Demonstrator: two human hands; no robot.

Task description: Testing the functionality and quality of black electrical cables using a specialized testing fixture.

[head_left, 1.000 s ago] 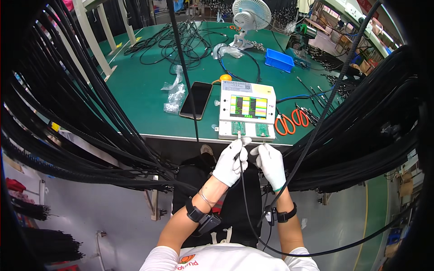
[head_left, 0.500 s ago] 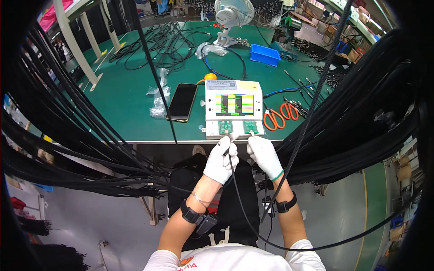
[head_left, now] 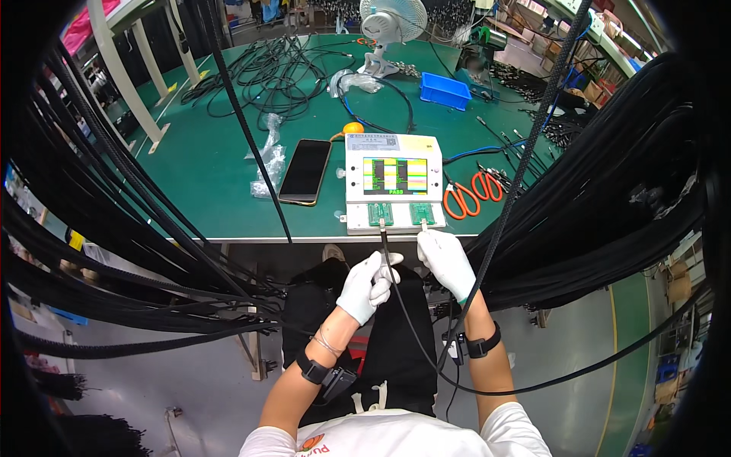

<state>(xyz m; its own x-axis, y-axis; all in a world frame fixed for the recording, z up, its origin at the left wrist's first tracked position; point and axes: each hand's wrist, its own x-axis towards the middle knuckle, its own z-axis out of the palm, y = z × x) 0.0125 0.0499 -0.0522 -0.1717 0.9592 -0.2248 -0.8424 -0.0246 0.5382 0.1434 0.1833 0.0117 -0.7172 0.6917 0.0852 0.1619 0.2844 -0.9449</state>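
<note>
My left hand (head_left: 368, 283), in a white glove, is just below the table's front edge with its fingers loosely apart. Close by its fingertips a black cable (head_left: 401, 324) runs down from the left green circuit board (head_left: 380, 213) of a white cable tester (head_left: 355, 194), its plug seated there. My right hand (head_left: 446, 260), also gloved, pinches a cable plug (head_left: 424, 225) at the right green board (head_left: 422, 212); the fingers hide most of it. The tester's lit screen (head_left: 395, 175) shows coloured rows.
A phone (head_left: 305, 171) and clear plastic bags (head_left: 268, 171) lie left of the tester, orange-handled scissors (head_left: 461, 201) right. Behind are a blue tray (head_left: 445, 92), a fan (head_left: 390, 30) and coiled cables (head_left: 266, 76). Black cable bundles (head_left: 609, 175) hang on both sides.
My left hand has come away from the left plug and moved down toward me, its fingers loosening. The right hand stays at the right board. The screen looks the same.
</note>
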